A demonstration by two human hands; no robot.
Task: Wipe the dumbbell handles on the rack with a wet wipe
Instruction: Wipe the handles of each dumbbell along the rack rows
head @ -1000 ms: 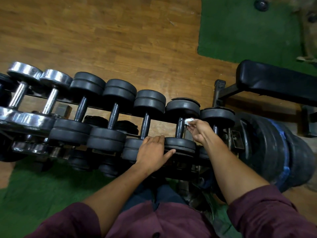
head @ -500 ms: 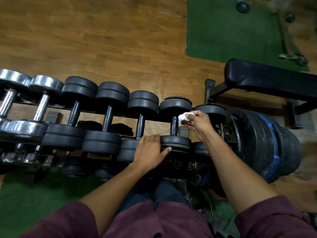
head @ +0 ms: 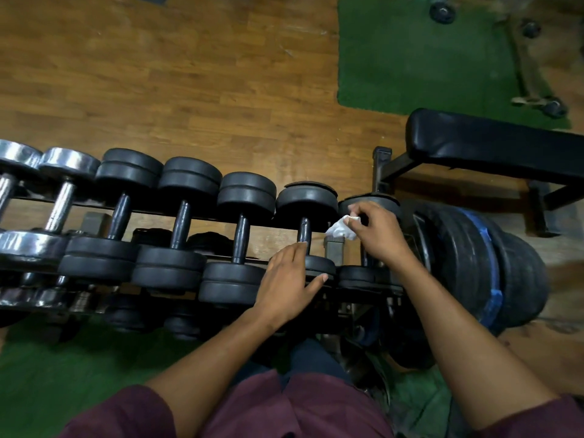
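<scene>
A row of dumbbells lies across a black rack [head: 221,219], two chrome ones at the left and several black ones to their right. My right hand [head: 379,232] pinches a crumpled white wet wipe [head: 339,229] just right of the dark handle [head: 304,229] of the second dumbbell from the right, not touching it. The rightmost dumbbell [head: 369,203] sits under that hand, its handle hidden. My left hand [head: 289,281] rests flat, fingers spread, on the near weights of the dumbbells beside that handle.
A stack of large black weight plates [head: 493,267] with blue tape stands right of the rack. A black padded bench [head: 493,147] is behind it. Green mats [head: 420,52] lie on the wooden floor [head: 189,74], with small loose weights at the far right.
My right hand has drawn the wipe off the dumbbell handle and shifted right, toward the rightmost dumbbell. My left hand stays on the near weights.
</scene>
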